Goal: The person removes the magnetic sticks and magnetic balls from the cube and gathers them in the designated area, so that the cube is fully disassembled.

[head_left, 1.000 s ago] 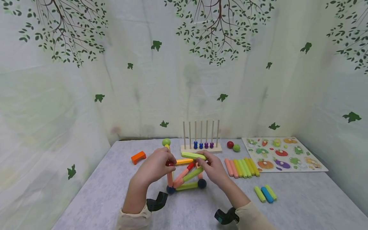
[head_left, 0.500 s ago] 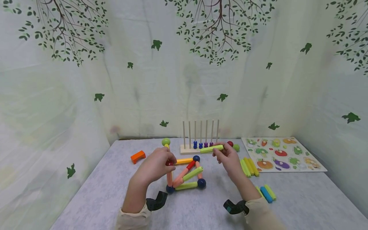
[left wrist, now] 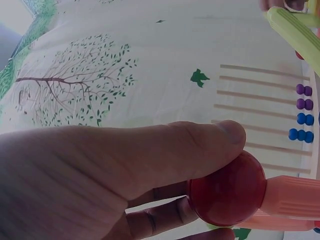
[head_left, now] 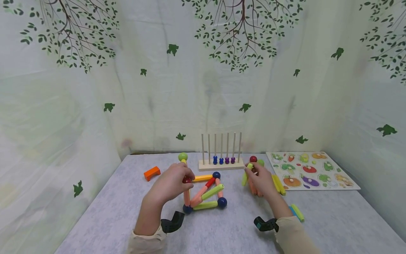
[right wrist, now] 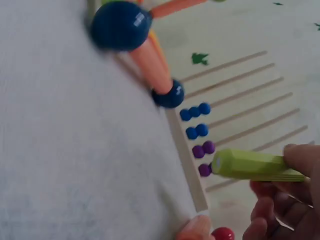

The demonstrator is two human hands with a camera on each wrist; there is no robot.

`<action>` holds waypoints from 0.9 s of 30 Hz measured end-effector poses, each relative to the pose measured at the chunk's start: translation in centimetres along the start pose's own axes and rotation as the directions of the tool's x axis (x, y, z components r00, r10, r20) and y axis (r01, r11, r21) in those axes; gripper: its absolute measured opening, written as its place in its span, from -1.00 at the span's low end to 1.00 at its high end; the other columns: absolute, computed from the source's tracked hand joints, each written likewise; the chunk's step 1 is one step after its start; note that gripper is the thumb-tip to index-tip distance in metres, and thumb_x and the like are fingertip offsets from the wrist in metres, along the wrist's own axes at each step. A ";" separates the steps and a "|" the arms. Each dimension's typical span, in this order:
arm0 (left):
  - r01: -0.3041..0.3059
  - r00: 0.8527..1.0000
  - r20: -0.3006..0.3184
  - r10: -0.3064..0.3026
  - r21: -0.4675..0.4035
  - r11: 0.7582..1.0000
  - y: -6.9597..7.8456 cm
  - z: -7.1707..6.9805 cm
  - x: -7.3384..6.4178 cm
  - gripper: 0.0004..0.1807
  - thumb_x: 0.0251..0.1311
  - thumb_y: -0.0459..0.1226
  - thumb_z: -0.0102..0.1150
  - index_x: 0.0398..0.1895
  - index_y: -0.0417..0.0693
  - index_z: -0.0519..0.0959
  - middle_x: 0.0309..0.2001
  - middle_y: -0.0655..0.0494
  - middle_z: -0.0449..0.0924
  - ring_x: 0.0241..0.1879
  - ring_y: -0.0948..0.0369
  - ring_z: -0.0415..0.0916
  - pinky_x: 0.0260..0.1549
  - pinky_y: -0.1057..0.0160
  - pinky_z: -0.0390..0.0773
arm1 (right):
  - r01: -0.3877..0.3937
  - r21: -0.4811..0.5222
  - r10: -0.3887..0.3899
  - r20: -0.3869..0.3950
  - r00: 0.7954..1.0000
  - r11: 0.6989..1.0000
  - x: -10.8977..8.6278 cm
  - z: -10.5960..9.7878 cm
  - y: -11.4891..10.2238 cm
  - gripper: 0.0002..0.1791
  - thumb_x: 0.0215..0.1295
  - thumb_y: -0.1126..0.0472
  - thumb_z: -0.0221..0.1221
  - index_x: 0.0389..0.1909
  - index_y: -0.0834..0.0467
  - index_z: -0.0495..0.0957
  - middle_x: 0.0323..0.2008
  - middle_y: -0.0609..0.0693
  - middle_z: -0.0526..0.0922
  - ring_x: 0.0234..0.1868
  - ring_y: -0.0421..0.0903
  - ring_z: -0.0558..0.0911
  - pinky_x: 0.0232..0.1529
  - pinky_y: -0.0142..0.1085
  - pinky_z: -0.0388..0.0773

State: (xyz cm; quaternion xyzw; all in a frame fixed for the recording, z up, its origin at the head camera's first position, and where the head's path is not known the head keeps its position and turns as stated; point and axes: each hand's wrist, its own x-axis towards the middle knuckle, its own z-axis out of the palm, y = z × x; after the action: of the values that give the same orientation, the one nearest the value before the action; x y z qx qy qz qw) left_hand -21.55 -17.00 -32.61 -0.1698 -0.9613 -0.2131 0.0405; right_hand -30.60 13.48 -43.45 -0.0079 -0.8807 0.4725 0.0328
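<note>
In the left wrist view, the thumb and fingers of my left hand (head_left: 171, 183) grip a red ball (left wrist: 227, 192) that joins a pink rod (left wrist: 295, 196). This ball is a top corner of a frame of rods and balls with dark blue balls (head_left: 222, 202) at other corners. Inside the frame a lime rod (head_left: 212, 191) slants up with its outer end free. To the right, my right hand (head_left: 262, 180) pinches another lime rod (right wrist: 250, 165) between thumb and fingers, clear of the frame. It hovers near pink rods (head_left: 252, 188), partly hiding them.
Behind the frame stands a pegged bead rack (head_left: 222, 165). An orange block (head_left: 152, 173) lies left. On the right are a red ball (head_left: 253, 159), a green ball (head_left: 260, 162), yellow rods (head_left: 278, 184), a lime rod (head_left: 297, 212) and a vegetable picture board (head_left: 330, 187).
My right hand has moved right, away from the frame, with the lime rod, which has turned from nearly level to steep. My left hand stays on the red ball.
</note>
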 end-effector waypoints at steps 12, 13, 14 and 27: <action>0.029 1.000 0.003 -0.029 -0.046 0.998 -0.1 0.1 0.0 -0.86 0.08 -0.35 0.45 -0.27 -0.06 0.72 -0.35 0.17 0.52 -0.32 0.26 0.43 -0.32 0.31 0.54 | 0.050 -0.301 -0.032 0.064 0.997 0.952 1.0 1.5 1.7 -0.53 0.29 0.10 0.33 0.19 0.08 0.51 -0.18 0.07 0.63 -0.27 -0.05 0.51 -0.30 -0.32 0.55; 0.034 0.999 0.001 -0.034 -0.056 0.998 -0.2 0.1 0.0 -0.86 0.08 -0.35 0.45 -0.27 -0.06 0.72 -0.34 0.17 0.51 -0.32 0.26 0.43 -0.32 0.31 0.54 | 0.053 -0.309 -0.034 0.067 0.997 0.950 1.0 1.5 1.7 -0.53 0.28 0.11 0.34 0.18 0.09 0.51 -0.18 0.06 0.63 -0.27 -0.04 0.51 -0.27 -0.31 0.56; 0.035 0.999 -0.002 -0.035 -0.064 0.997 -0.2 0.1 0.1 -0.86 0.08 -0.34 0.45 -0.27 -0.06 0.72 -0.33 0.16 0.49 -0.32 0.26 0.44 -0.32 0.31 0.54 | 0.063 -0.322 -0.042 0.072 0.997 0.944 1.1 1.5 1.7 -0.53 0.27 0.12 0.35 0.18 0.09 0.52 -0.18 0.06 0.63 -0.26 -0.04 0.51 -0.24 -0.28 0.56; 0.069 0.997 0.040 -0.062 -0.182 0.981 -2.5 -0.1 -0.1 -0.83 0.10 -0.19 0.47 -0.23 0.17 0.69 -0.22 0.17 0.44 -0.28 0.23 0.44 -0.36 0.29 0.52 | 0.231 -0.517 -0.113 0.250 0.962 0.824 -0.2 0.7 1.4 -0.64 0.06 0.00 0.49 -0.09 -0.15 0.67 0.01 -0.02 0.52 -0.10 -0.07 0.50 0.00 -0.12 0.57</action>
State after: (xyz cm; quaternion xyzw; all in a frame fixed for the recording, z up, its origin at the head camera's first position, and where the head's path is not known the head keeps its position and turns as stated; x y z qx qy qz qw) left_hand -22.28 -19.19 -33.49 -0.1446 -0.9433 -0.2988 0.0012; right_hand -30.43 13.67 -45.01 0.1124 -0.9736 0.1977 -0.0205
